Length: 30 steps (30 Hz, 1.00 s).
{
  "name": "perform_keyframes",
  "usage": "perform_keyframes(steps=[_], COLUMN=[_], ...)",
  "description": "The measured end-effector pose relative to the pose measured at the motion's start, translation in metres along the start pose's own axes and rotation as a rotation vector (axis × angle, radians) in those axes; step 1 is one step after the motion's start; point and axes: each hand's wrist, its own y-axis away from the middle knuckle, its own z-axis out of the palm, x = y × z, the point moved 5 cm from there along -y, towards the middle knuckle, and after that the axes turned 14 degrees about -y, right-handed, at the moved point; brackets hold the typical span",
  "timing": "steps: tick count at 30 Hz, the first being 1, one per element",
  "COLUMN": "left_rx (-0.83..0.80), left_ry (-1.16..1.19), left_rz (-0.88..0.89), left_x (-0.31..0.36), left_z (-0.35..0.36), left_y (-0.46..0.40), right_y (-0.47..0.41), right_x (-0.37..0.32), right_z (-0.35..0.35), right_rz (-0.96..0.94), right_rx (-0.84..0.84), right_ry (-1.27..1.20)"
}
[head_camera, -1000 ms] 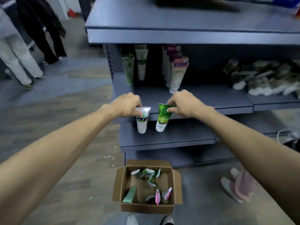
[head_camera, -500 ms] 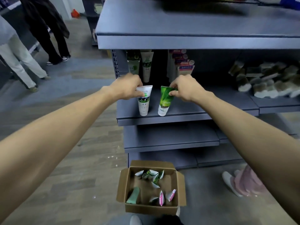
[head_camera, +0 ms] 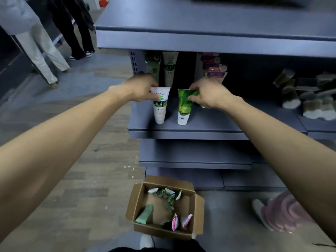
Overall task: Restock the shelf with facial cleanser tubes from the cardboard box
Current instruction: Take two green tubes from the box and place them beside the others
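My left hand [head_camera: 143, 89] pinches the crimped top of a white cleanser tube [head_camera: 160, 110] that stands cap-down near the front of the grey shelf [head_camera: 209, 126]. Beside it, my right hand [head_camera: 209, 93] pinches the top of a green tube [head_camera: 184, 108], also cap-down on the shelf. More tubes [head_camera: 170, 68] stand further back, and pink-labelled ones [head_camera: 215, 70] sit behind my right hand. On the floor below, the open cardboard box [head_camera: 138, 199] holds several loose tubes.
An upper shelf [head_camera: 200, 40] overhangs the working shelf, and lower shelves [head_camera: 194, 160] step out beneath it. Brushes [head_camera: 305, 95] lie on the shelf at right. Two people [head_camera: 54, 42] stand on the floor at far left. Pink slippers [head_camera: 276, 213] lie right of the box.
Both hands have lifted the tubes from in front of the shelf edge onto the shelf, where the caps now rest. The view has tilted closer to the shelf.
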Motion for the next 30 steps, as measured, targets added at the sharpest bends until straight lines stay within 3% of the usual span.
perform_keyframes(steps=[8,14,20,24,30], left_rx=[0.093,-0.004,0.165,0.199,0.237], left_ry=[0.389,0.397,0.543,0.527,0.485], left_rz=[-0.19,-0.347,-0.551,-0.558,-0.585], left_x=[-0.009,0.002,0.011,0.016,0.021], left_z=[0.03,0.081,0.105,0.11,0.106], left_y=[0.025,0.036,0.034,0.026,0.001], right_y=[0.009,0.023,0.021,0.018,0.007], right_x=[0.013,0.038,0.058,0.061,0.069], right_z=[0.006,0.056,0.107,0.117,0.123], right_rz=[0.089,0.265,0.379,0.361,0.332], right_rx=[-0.026,-0.019,0.173,0.319,0.38], right_ry=[-0.17,-0.465,-0.616,-0.613,-0.642])
